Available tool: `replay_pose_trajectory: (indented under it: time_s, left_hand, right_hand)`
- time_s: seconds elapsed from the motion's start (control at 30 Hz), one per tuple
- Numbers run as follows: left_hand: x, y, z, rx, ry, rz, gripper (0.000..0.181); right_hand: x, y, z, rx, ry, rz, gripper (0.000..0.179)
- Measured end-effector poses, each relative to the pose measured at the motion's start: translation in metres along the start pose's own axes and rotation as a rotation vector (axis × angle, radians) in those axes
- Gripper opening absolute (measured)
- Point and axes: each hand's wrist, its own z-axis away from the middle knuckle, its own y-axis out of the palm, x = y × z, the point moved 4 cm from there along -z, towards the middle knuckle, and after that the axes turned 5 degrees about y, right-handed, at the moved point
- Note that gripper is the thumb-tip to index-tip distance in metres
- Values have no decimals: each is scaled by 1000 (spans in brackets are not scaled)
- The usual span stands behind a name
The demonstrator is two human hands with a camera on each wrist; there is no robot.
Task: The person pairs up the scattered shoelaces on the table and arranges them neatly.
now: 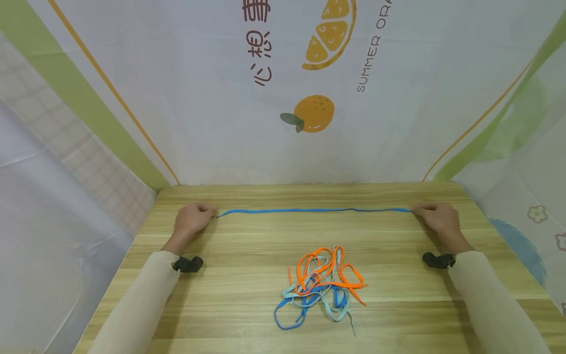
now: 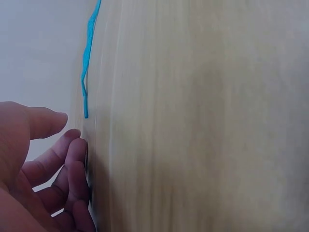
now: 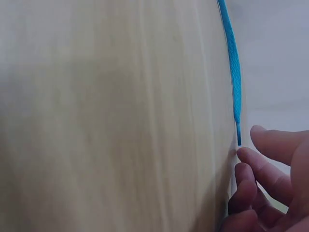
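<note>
A blue shoelace (image 1: pixel 305 210) lies stretched nearly straight across the far part of the wooden table, with a slight bend near its left end. My left hand (image 1: pixel 194 217) is just beyond that end; in the left wrist view its thumb and index finger are parted and the lace tip (image 2: pixel 86 108) lies free of them. At the other end is my right hand (image 1: pixel 437 216). The right wrist view shows its thumb and fingers apart too, the lace's tip (image 3: pixel 239 135) lying just past the fingertips. Neither hand holds anything.
A tangled pile of orange shoelaces (image 1: pixel 329 268), pale grey-green shoelaces (image 1: pixel 333 314) and blue shoelaces (image 1: pixel 283 327) lies nearer on the wooden table (image 1: pixel 230 305). Behind the table's far edge hangs a white printed cloth (image 1: pixel 212 123), and more cloth hangs at both sides.
</note>
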Motion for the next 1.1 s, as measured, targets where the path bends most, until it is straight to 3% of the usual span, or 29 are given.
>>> replay_pose_trajectory:
  time_s: [0.07, 0.17, 0.3, 0.43, 0.7, 0.93, 1.1]
  left_hand:
    - [-1, -2, 3, -2, 5, 14, 44]
    - [12, 0, -3, -47, 49, 36, 41]
    - [11, 0, 1, -74, 80, 52, 41]
    - [-11, -5, 19, -64, 79, 57, 41]
    - [-44, -4, 47, -49, 179, 97, 35]
    - [-87, 9, 78, 27, 301, 130, 27]
    - [-119, 27, 100, 66, 408, 137, 14]
  right_hand:
    - [-1, -2, 3, 3, 2, -10, 63]
    - [0, -3, 7, -2, 0, -21, 64]
    - [2, -3, 13, -20, -14, -34, 62]
    - [8, -3, 20, -11, -50, -51, 62]
    - [40, -1, 46, -35, -222, -50, 46]
    - [77, 8, 80, -30, -334, -92, 35]
    - [105, 23, 104, 3, -454, -109, 25]
